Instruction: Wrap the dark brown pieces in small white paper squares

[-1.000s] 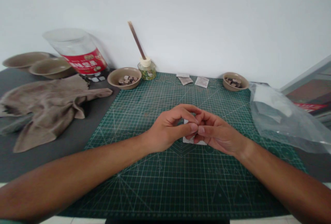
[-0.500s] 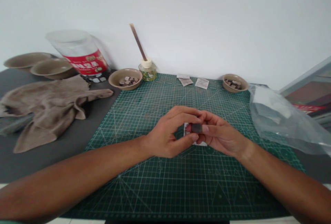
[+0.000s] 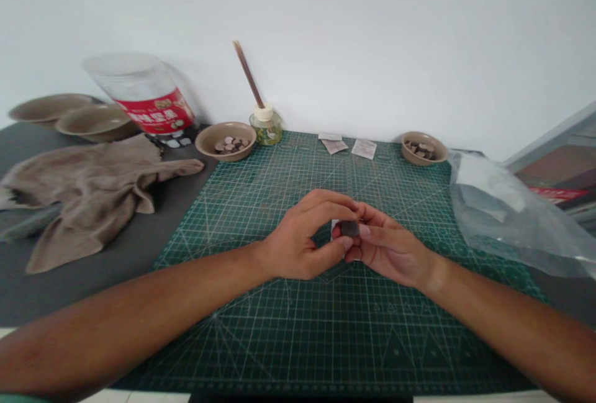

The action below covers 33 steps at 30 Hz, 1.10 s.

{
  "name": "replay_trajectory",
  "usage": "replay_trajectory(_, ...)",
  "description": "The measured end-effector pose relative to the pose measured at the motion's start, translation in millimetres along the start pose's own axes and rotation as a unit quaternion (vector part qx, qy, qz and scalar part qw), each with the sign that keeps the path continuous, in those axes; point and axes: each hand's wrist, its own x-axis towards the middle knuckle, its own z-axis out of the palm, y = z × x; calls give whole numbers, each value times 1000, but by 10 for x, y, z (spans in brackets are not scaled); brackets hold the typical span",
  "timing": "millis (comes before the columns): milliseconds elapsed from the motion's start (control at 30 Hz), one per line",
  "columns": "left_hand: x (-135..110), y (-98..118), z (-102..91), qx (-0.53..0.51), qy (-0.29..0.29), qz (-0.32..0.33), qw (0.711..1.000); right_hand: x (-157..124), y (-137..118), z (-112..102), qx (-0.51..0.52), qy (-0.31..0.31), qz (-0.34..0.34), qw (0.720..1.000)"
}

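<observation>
A small dark square piece (image 3: 349,228) sits between the fingertips of my left hand (image 3: 302,238) and my right hand (image 3: 386,251), above the middle of the mat. Both thumbs press near its edges. Behind it, a white paper slip (image 3: 334,229) shows only as a narrow strip, with the rest hidden by my fingers. My hands are close together and nearly touching at the fingertips.
A green cutting mat (image 3: 298,335) lies on a dark table. Along the back stand two bowls of small pieces, a reed diffuser and paper slips. A brown cloth and a tipped clear jar lie left; a plastic bag lies right.
The dark piece is hidden at first, then shows between my fingertips. Less of the white slip is visible now, and my right hand has shifted slightly down and to the right.
</observation>
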Motion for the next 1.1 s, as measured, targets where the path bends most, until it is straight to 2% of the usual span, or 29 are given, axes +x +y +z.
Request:
replay_trajectory(500, 3, -11, 9, 12, -8, 16, 1000, -16, 33, 48, -52, 29, -38, 997)
replay_trajectory(733, -4, -19, 15, 0, -9, 25, 1000, -29, 27, 55, -51, 21, -43, 998)
replay_trajectory(1100, 5, 21, 54, -61, 6, -25, 998, -17, 38, 52, -72, 49, -29, 996)
